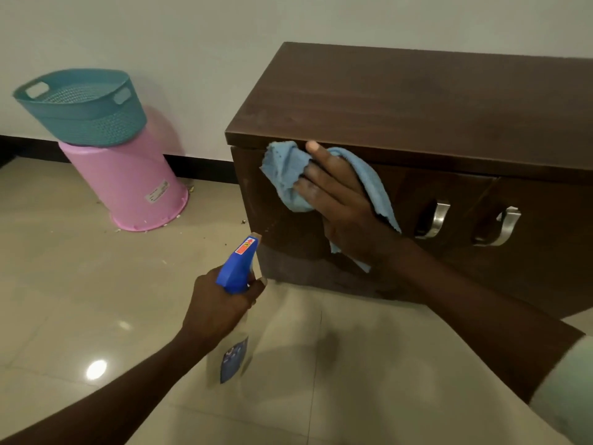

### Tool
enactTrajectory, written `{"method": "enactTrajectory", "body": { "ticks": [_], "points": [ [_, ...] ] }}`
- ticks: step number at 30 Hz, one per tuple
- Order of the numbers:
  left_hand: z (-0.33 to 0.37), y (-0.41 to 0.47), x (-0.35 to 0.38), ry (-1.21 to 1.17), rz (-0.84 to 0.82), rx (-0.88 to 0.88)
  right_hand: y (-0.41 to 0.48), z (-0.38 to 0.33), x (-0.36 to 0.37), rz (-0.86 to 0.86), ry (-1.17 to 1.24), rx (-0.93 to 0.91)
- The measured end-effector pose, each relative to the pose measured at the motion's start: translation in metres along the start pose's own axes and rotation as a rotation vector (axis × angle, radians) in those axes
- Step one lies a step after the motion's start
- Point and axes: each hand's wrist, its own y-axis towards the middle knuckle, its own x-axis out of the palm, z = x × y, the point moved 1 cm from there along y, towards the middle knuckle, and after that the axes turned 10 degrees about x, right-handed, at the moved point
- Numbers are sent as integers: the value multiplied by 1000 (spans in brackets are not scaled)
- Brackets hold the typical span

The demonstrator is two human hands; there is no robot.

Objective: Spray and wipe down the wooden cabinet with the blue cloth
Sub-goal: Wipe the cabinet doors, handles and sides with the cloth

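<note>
A low dark wooden cabinet (417,101) stands against the wall at the right. My right hand (340,200) presses the crumpled blue cloth (285,171) flat against the upper left part of the cabinet's front, fingers straight and pointing left. My left hand (221,303) grips the neck of a clear spray bottle (232,358) with a blue trigger head (237,266). Its nozzle points toward the cabinet's lower left corner. The bottle hangs over the floor, apart from the cabinet.
Two curved metal handles (433,220) (500,226) sit on the cabinet doors right of my hand. An upturned pink bucket (128,184) with a teal basket (83,107) on top stands left by the wall. Small crumbs dot the glossy beige tile floor (80,284).
</note>
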Motion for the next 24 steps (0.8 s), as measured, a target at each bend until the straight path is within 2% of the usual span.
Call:
{"method": "enactTrajectory", "body": {
  "ticks": [3,6,7,9,12,13,15,16,18,19,20,21,22,24],
  "points": [
    [-6,-6,-5,-2,-76,10,29,-16,21,-21,-3,-154],
    [-17,-14,-12,-1,-141,2,39,-27,56,-11,7,-196],
    [-20,-17,-15,-3,-157,-1,36,-27,69,-68,-42,-216],
    [-25,-23,-21,-9,-177,6,17,-20,101,-333,-192,-199],
    [-30,-28,-27,-2,-177,39,-32,-2,130,-809,-138,-73],
    [-30,-28,-28,-2,-167,46,-50,4,137,-918,-108,-41],
    [-33,-29,-28,3,-165,53,-86,13,143,-1021,-170,-68],
    [-34,-30,-27,3,-166,50,-99,16,142,-1010,-188,-77],
    [-36,-34,-27,6,-169,48,-104,14,145,-967,-174,27],
    [-36,-35,-26,0,-172,50,-98,9,144,-902,-174,24],
    [-36,-36,-25,-9,-177,54,-89,3,145,-815,-211,-51],
    [-36,-38,-23,-19,-180,53,-83,-5,148,-810,-179,-84],
    [-36,-38,-21,-26,-180,49,-80,-12,149,-809,-147,-66],
    [-35,-35,-17,-25,-184,48,-74,-11,140,-698,-167,-119]
  ]
}}
